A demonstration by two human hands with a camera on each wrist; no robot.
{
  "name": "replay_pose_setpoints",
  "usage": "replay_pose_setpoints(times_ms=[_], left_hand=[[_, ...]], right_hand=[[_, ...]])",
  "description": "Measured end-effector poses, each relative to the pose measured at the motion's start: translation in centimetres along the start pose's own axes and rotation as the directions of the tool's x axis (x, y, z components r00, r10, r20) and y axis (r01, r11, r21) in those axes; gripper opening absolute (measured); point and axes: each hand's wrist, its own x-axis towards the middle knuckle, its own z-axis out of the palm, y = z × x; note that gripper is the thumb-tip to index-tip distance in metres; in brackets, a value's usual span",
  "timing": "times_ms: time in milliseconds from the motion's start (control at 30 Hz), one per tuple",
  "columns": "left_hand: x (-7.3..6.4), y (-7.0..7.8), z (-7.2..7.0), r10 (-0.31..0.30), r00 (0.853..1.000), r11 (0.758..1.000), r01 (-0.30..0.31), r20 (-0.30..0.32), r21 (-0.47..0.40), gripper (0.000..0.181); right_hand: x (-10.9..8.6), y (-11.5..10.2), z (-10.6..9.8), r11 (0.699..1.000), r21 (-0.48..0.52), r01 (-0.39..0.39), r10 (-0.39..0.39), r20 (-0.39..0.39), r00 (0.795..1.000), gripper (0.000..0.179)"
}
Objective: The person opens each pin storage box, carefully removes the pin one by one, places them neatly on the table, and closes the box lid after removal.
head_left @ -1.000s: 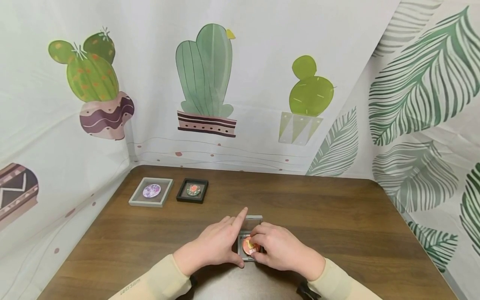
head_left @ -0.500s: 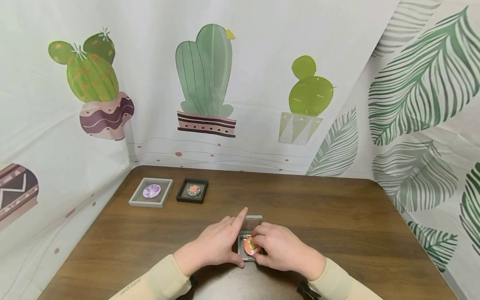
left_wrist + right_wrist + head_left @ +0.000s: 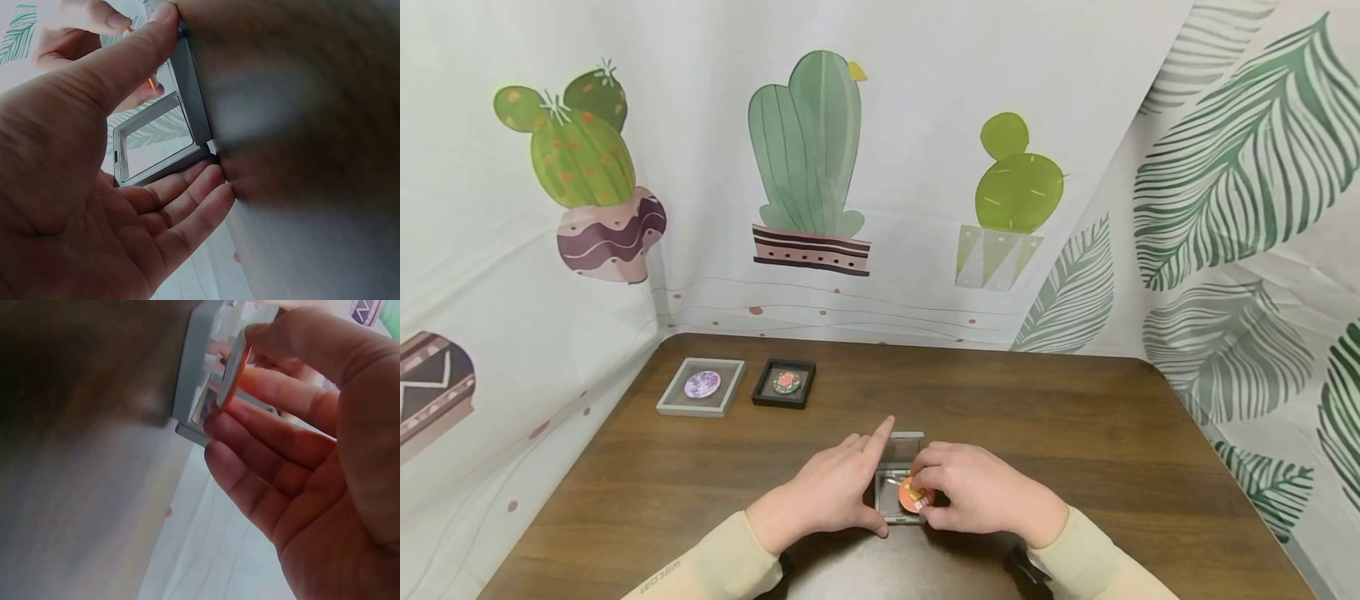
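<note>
Cloth: cactus and leaf print, hangs beyond the open case, past the table's far edge; probably there as a plain backdrop.
Table: brown wood, under the open case; flat support, so the case sits level.
Left hand: at the case's left side, spread wide; thumb on the near edge, fingers behind the raised lid. Holds the case loosely between them, likely to stop it sliding and keep the lid back.
Right hand: over the case's right side, thumb and fingertips nearly closed, pinching the orange badge by its edge; edge grip probably keeps the printed face uncovered.
Grey frame: far left of the case, well apart, lying flat, purple badge inside; looks parked out of the way.
Black frame: also beyond and left of the case, just beside the grey one, red-and-green badge inside; same reason, I'd guess.
Lid: upright on the case's far side, leaving the base reachable from above.
Orange badge: above the right part of the case's base, printed face up, pale back toward the case; can't tell if touching.
</note>
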Motion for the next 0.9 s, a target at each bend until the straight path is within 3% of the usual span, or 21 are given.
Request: replay_pose_setpoints(times_ms=[367,700,900], left_hand=[[0.0,-0.2,0.4,-0.011,1.0,1.0,0.011,0.003,-0.007,0.147],[0.1,-0.2,0.4,-0.014,1.0,1.0,0.014,0.005,-0.003,0.148],[0.0,-0.1,0.4,-0.017,1.0,1.0,0.017,0.008,-0.003,0.149]], right_hand=[[-0.7,1.0,-2.5,0.994,0.053,-0.096,0.096,0.007,0.995,0.016],[-2.0,3.0,-5.4,0.988,0.052,-0.146,0.149,-0.057,0.987,0.016],[-3.2,4.9,-6.5,0.975,0.038,-0.22,0.223,-0.097,0.97,0.019]])
